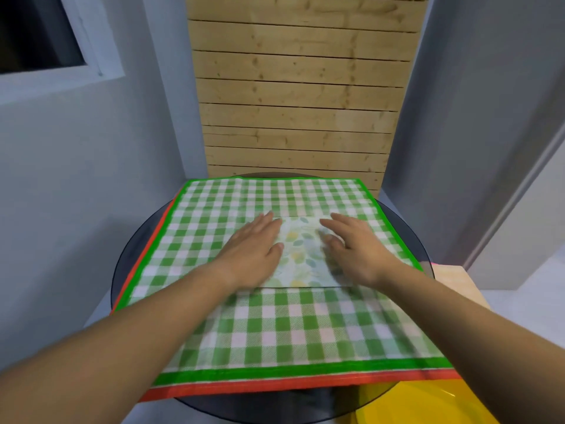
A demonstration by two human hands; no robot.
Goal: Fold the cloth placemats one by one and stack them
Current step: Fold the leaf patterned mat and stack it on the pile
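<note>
Head view: left hand (253,249), right hand (357,249) flat on folded leaf-print placemat (301,255); green-checked placemat (275,325), red-edged placemat (275,387) beneath, unfolded.

Green-checked placemat (275,316), leaf-print folded placemat (301,249), red-edged placemat (244,388) beneath, yellow object (412,402)

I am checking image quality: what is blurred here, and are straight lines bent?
Head view: the left hand and right hand are motion-smeared over the leaf-print mat; the green checked cloth is sharper; the wide lens bows the wall edges at the sides.
</note>
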